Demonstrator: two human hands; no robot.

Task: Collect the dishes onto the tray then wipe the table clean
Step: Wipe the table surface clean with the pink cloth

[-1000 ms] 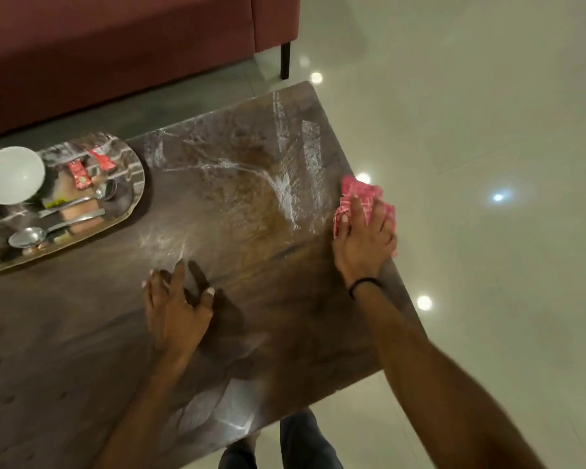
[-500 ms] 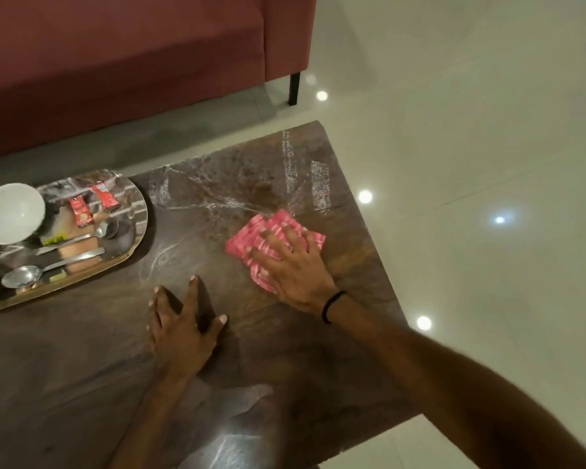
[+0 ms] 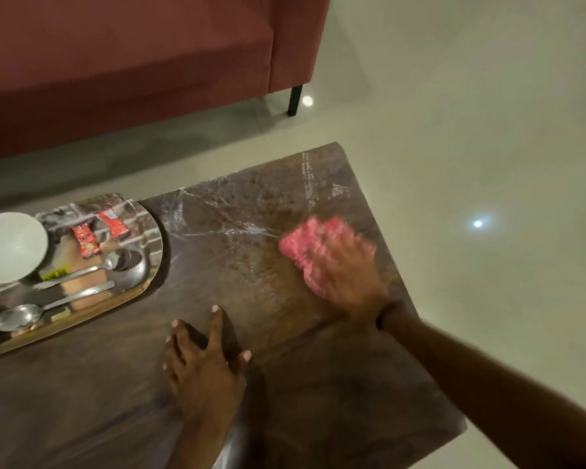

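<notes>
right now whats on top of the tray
On the tray sit a white bowl, two red sachets and two spoons. Whatever lies under the bowl is hidden, and the tray's left end runs out of frame.

The right hand [image 3: 347, 270] and pink cloth [image 3: 310, 247] were motion-blurred, the cloth partly hidden beneath the fingers, while the tray [image 3: 154, 252] and white bowl [image 3: 11, 247] ran off the left edge.

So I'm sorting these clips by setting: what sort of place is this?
Probably a home living room or a lounge. A low dark wooden table stands in front of a red sofa on a glossy tiled floor, and a tray of used dishes sits on the table.
</notes>
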